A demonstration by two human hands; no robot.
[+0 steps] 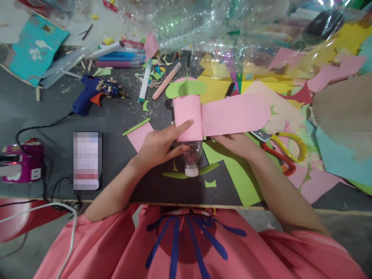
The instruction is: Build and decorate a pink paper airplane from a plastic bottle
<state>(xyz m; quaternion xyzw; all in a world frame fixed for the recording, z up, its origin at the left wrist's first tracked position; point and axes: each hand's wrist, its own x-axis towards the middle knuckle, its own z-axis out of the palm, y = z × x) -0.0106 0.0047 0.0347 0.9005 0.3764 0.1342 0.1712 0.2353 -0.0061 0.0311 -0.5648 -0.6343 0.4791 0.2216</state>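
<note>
A clear plastic bottle with a white cap lies toward me, its body wrapped in pink paper. Green paper fins stand at its far end. My left hand is closed around the bottle's left side, index finger on the pink wrap and thumb near the neck. A long pink paper strip with a rounded end sticks out from the bottle's right side. My right hand grips this strip from beneath at its near edge, close to the bottle; most of its fingers are hidden under the paper.
Yellow-and-orange-handled scissors lie right, among green paper and pink scraps. At left are a blue glue gun, its cord, a phone and a purple box. Markers and clear plastic bottles crowd the back.
</note>
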